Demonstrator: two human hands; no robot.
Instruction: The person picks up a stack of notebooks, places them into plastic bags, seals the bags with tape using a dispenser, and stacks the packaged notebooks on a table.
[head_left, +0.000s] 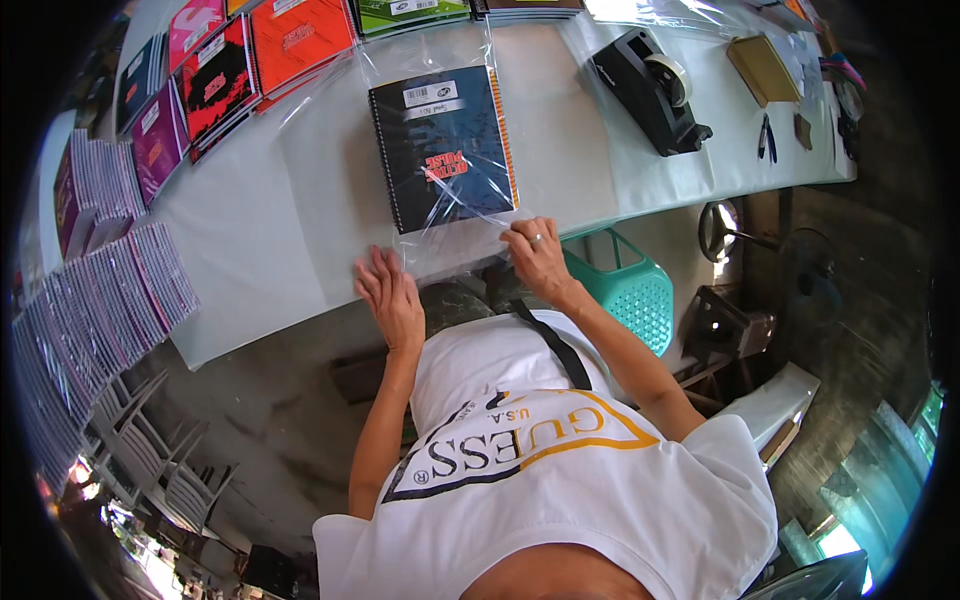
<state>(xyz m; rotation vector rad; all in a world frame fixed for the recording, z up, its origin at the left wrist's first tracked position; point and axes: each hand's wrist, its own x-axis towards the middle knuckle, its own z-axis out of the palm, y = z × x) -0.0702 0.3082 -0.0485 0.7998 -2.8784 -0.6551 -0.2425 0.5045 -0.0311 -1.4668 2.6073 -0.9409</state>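
A dark spiral notebook (432, 130) with red lettering lies on the table in front of me, inside clear plastic wrap (425, 52) that reaches past its far and near edges. Orange-edged pages show along its right side, so more notebooks may be stacked below. My right hand (540, 262), with a ring on one finger, is closed at the near right corner of the wrap and pinches its edge. Fingers stretched out, my left hand (392, 298) rests at the table's front edge, beside the wrap's near left corner, apparently holding nothing.
A black tape dispenser (648, 95) stands at the right, with pens (767, 138) and a brown box (763, 70) beyond it. Colourful notebooks (298, 42) line the far side, and tall notebook stacks (100, 310) fill the left. A green stool (630, 295) sits below the table (250, 230).
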